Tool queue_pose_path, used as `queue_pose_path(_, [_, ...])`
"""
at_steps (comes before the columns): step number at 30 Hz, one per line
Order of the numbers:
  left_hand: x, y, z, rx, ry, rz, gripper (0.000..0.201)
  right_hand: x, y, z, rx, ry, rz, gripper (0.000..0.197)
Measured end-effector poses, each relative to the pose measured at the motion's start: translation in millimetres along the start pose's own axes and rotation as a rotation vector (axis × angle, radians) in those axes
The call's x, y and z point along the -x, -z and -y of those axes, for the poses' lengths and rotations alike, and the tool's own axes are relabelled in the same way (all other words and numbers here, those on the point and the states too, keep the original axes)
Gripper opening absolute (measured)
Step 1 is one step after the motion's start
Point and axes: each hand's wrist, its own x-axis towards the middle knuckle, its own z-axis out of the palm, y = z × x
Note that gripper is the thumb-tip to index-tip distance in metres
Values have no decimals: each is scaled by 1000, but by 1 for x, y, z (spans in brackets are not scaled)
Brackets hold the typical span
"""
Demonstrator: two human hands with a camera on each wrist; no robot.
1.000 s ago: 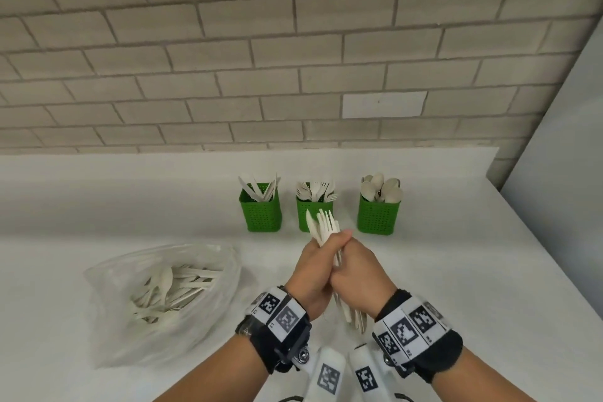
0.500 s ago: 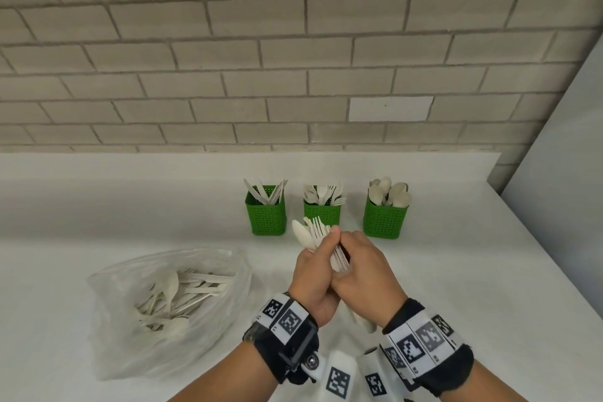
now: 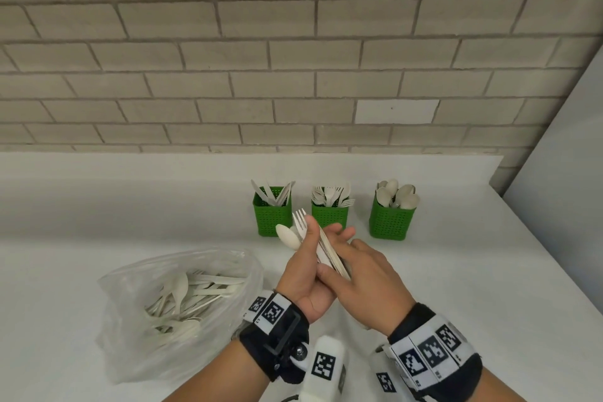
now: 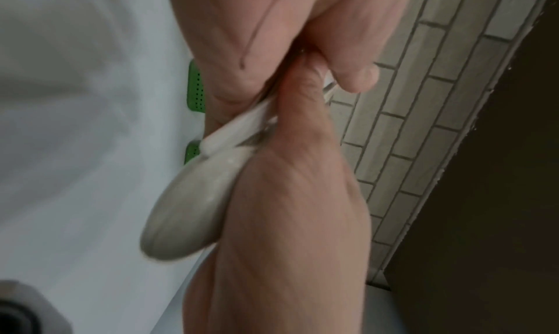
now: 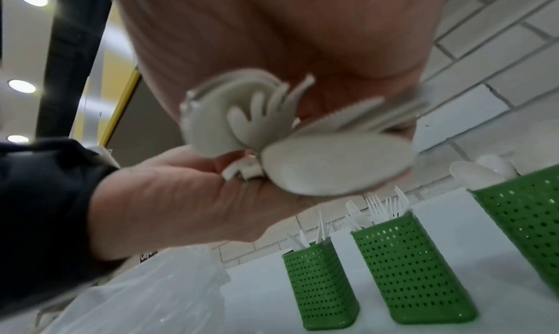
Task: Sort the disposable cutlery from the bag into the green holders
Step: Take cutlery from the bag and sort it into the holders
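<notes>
A bundle of pale, off-white disposable cutlery (image 3: 321, 248) sits above the counter's middle, a fork head (image 3: 299, 218) and a spoon bowl (image 3: 287, 236) fanning out at its far end; the pieces in it overlap too much to count. The left hand (image 3: 303, 274) grips the bundle with its thumb pressed along the top. The right hand (image 3: 362, 281) lies against the handles at 3 o'clock, fingers fairly straight, thumb under the stack.

At 12 o'clock stand three green perforated holders: the knife holder (image 3: 272, 217), the fork holder (image 3: 329, 214) and the spoon holder (image 3: 390, 220). At 8 o'clock a clear plastic bag (image 3: 156, 320) lies on the white counter (image 3: 473, 271) with more cutlery inside. Both wristbands (image 3: 430, 352) carry black-and-white square code markers; no readable words show.
</notes>
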Motion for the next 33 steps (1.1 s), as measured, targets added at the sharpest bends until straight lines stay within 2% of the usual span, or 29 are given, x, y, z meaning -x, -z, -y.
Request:
queue_pose_path(4, [8, 4, -4, -5, 53, 71, 24, 2, -2, 9, 77, 26, 10, 60])
queue_pose_path(9, [16, 3, -9, -106, -45, 90, 34, 12, -2, 23, -190, 57, -54, 62])
queue_pose_path(11, [18, 3, -8, -155, -71, 63, 37, 21, -2, 25, -280, 42, -84, 75])
queue_pose_path(14, [20, 1, -7, -109, -76, -2, 35, 31, -7, 23, -365, -58, -123, 90])
queue_pose_path(18, [15, 2, -3, -122, -159, -114, 28, 35, -12, 18, -344, -187, -152, 64])
queue_pose_path(21, [11, 7, -6, -184, -232, -137, 25, 40, -1, 9, -356, -298, -51, 64])
queue_pose_path(23, [10, 8, -6, -165, -243, -137, 25, 46, 4, 6, -311, -283, 15, 59])
queue_pose_path(26, [7, 7, -3, -156, -274, -178, 25, 54, 4, 8, -276, -213, -115, 43])
queue_pose_path(28, [4, 7, 1, -176, -293, -199, 27, 54, 0, 10, -359, -220, -180, 29])
queue_pose_path(30, [2, 7, 4, -215, -296, -201, 33, 53, -2, 14, -557, -304, -178, 18])
queue_pose_path(33, [-1, 8, 6, -259, -339, -231, 42, 51, -4, 16, -673, -358, -188, 14])
